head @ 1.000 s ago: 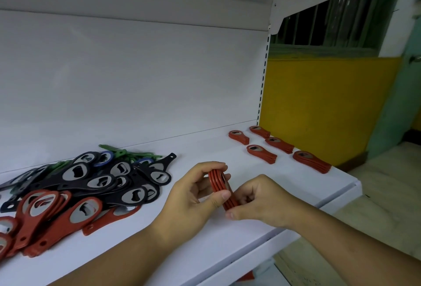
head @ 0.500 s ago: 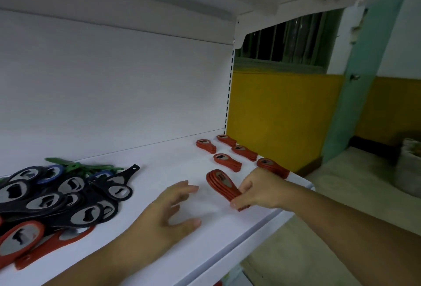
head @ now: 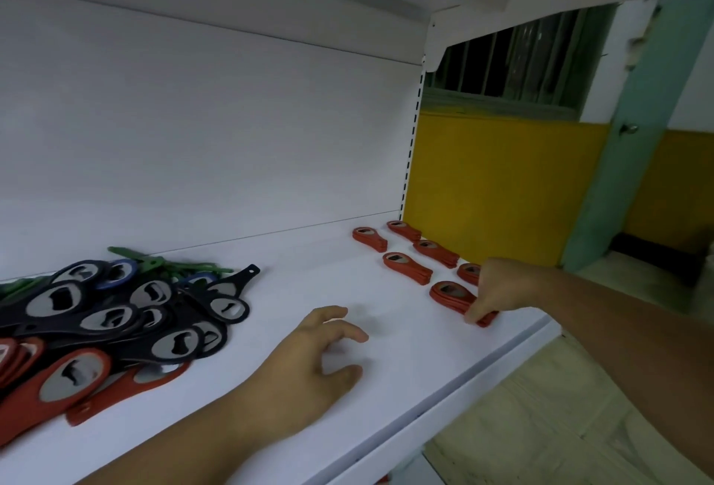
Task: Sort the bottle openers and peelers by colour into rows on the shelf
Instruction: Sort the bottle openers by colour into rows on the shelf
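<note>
White shelf [head: 270,291]: R hand [head: 498,287] fingers pinched on red opener stack [head: 454,297]; L hand [head: 309,365] fingers loosely spread, empty.

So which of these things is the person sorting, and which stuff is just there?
Part of the job:
- red bottle opener stack under the right hand
- five red stacks already in rows
- mixed pile of black, red, blue and green pieces
- white shelf
- left hand, empty and open

Just there:
- yellow wall
- barred window
- green door frame
</note>
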